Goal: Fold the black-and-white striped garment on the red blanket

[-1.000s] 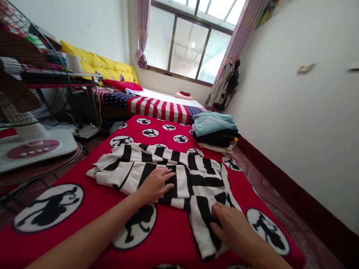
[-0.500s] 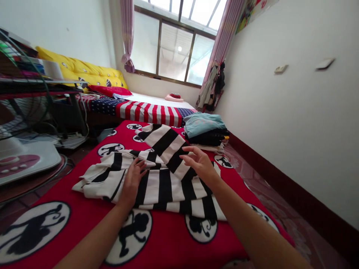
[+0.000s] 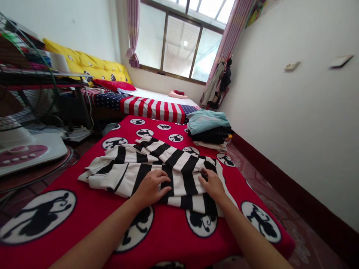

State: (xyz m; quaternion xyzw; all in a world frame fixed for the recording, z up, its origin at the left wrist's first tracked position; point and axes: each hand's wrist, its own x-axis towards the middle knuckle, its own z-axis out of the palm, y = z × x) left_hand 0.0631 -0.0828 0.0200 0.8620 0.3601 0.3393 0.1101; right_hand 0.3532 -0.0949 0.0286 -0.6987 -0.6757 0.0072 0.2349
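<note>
My left hand (image 3: 151, 186) lies flat, fingers spread, its grip open on the black-and-white striped fabric garment (image 3: 157, 168); my right hand (image 3: 212, 184) presses its near right edge, fingers loose and closing on nothing; half a second ago that hand hovered above a raised fold, which now lies laid across the garment; the garment rests on the red fleece blanket with black cartoon circles (image 3: 84, 220); beyond it, well apart, a stack of folded clothes topped with a pale blue one (image 3: 209, 129) sits near the wall; a white fan base (image 3: 28, 149) stands left; a flag-striped bed cover (image 3: 157, 106) lies farther back.
</note>
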